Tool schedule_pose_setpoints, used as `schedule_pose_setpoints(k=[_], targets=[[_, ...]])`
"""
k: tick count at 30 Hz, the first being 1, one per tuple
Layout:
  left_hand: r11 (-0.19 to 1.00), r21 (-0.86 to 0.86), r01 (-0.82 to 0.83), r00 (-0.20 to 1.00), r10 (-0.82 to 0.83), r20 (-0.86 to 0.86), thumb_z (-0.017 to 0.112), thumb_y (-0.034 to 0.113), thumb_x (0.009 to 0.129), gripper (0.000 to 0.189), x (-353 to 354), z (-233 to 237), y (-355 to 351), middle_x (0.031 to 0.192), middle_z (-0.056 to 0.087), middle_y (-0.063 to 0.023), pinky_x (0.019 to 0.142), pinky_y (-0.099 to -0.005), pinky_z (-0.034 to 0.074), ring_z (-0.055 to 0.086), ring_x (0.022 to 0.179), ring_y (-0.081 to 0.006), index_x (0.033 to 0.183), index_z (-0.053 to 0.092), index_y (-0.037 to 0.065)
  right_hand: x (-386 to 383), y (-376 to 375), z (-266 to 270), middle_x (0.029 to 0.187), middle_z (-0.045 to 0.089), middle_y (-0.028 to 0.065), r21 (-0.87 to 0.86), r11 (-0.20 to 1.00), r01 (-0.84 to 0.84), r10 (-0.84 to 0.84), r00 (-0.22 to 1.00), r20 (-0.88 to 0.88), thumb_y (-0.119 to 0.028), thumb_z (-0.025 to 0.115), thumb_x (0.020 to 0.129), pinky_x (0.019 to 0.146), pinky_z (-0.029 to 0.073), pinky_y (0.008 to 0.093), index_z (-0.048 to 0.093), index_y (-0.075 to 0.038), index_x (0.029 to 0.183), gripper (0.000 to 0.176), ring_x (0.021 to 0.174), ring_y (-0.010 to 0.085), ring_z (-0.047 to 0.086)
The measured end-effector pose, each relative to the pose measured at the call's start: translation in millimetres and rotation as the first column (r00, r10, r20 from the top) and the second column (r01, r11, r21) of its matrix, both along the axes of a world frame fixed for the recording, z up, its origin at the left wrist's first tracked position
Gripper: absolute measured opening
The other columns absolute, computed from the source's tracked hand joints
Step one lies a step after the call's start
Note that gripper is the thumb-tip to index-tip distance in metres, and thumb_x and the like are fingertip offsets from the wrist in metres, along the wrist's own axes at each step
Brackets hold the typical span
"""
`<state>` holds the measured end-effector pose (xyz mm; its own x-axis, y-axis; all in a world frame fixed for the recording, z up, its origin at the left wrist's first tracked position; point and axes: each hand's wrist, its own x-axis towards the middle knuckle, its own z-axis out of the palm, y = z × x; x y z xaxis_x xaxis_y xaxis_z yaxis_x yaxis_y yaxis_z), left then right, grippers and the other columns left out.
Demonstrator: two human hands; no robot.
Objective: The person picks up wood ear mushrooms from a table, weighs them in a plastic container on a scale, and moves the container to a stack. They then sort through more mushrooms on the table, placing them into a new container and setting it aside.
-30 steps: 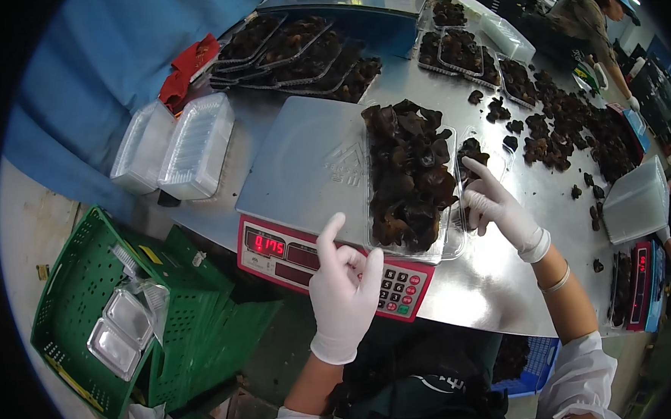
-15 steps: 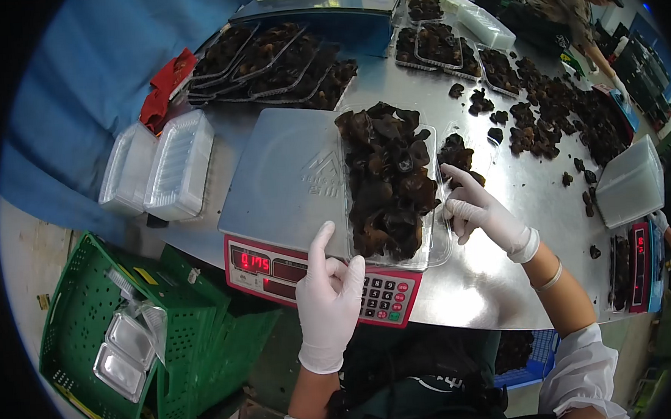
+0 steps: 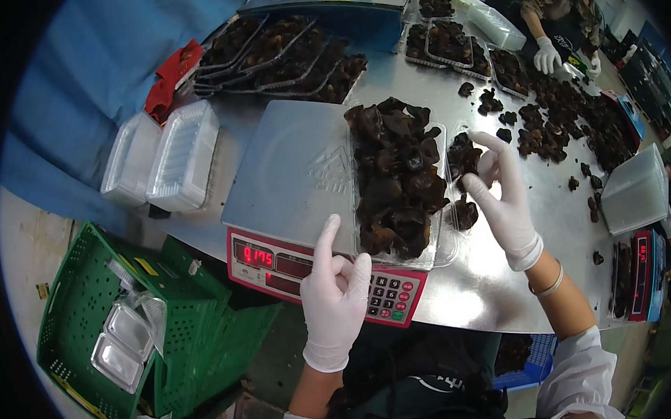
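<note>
The scale (image 3: 284,174) stands on a metal table (image 3: 499,284) and shows 0.175 in red numbers. On its right part is a clear tray (image 3: 440,147), filled with dark mushrooms (image 3: 397,180). The left hand (image 3: 334,300), in a white glove, is above the front edge of the scale; its pointing finger and thumb are spread apart and it holds nothing. To the right of the scale, the right hand (image 3: 508,208) has its thumb and pointing finger well apart, just beside some loose pieces (image 3: 465,156); I cannot tell if it touches them. White boxes (image 3: 183,157) stand left of the scale.
</note>
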<state>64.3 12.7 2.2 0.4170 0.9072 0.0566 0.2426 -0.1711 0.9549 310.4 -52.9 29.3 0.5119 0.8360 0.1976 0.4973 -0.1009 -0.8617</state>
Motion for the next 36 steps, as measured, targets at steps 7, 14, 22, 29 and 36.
schedule_pose_setpoints(k=[7, 14, 22, 29, 36], targets=[[0.765, 0.625, 0.156, 0.969, 0.005, -0.247, 0.069, 0.018, 0.082, 0.050, 16, 22, 23, 0.133, 0.051, -0.0124, 0.107, -0.0513, 0.030, 0.040, 0.123, -0.0348, 0.131, 0.065, 0.017, -8, 35, 31, 0.133, 0.058, 0.0139, 0.025, 0.933, -0.360, 0.270, 0.741, 0.615, -0.015, 0.073, 0.081, 0.108, 0.035, 0.0490, 0.073, -0.014, 0.096, 0.015, 0.130, 0.0391, 0.043], [0.725, 0.561, 0.400, 0.867, -0.103, -0.487, 0.057, 0.015, 0.086, 0.038, 21, 29, 38, 0.146, 0.046, -0.0157, 0.118, -0.0503, 0.017, 0.028, 0.138, -0.0398, 0.122, 0.070, 0.013, 1, 24, 16, 0.141, 0.055, 0.0147, -0.145, 0.870, -0.471, 0.475, 0.724, 0.501, -0.014, 0.072, 0.081, 0.114, 0.028, 0.0494, 0.074, -0.015, 0.089, 0.008, 0.138, 0.0435, 0.035], [0.797, 0.508, 0.328, 0.918, -0.142, -0.370, 0.061, 0.016, 0.080, 0.039, 18, 13, 42, 0.143, 0.049, -0.0125, 0.117, -0.0588, 0.014, 0.028, 0.139, -0.0389, 0.117, 0.072, 0.017, 6, 19, 9, 0.141, 0.053, 0.0142, -0.053, 0.877, -0.477, 0.461, 0.806, 0.372, -0.019, 0.072, 0.084, 0.115, 0.027, 0.0463, 0.070, -0.014, 0.110, 0.027, 0.138, 0.0352, 0.037], [0.788, 0.570, 0.234, 0.955, -0.077, -0.286, 0.066, 0.022, 0.082, 0.036, 10, 13, 42, 0.139, 0.052, -0.0128, 0.113, -0.0479, 0.027, 0.034, 0.135, -0.0366, 0.117, 0.071, 0.012, 12, 19, 5, 0.134, 0.057, 0.0133, 0.108, 0.944, -0.311, 0.315, 0.949, -0.023, -0.023, 0.066, 0.094, 0.108, 0.037, 0.0380, 0.064, -0.008, 0.115, 0.027, 0.124, 0.0242, 0.052], [0.773, 0.614, 0.159, 0.977, -0.034, -0.210, 0.066, 0.024, 0.082, 0.035, 9, 11, 40, 0.132, 0.058, -0.0120, 0.110, -0.0469, 0.033, 0.042, 0.130, -0.0365, 0.113, 0.072, 0.011, 14, 7, -1, 0.097, 0.061, 0.0029, 0.156, 0.964, -0.215, 0.245, 0.948, -0.204, -0.014, 0.065, 0.096, 0.072, 0.048, 0.0242, 0.060, -0.004, 0.092, 0.012, 0.079, 0.0075, 0.057]])
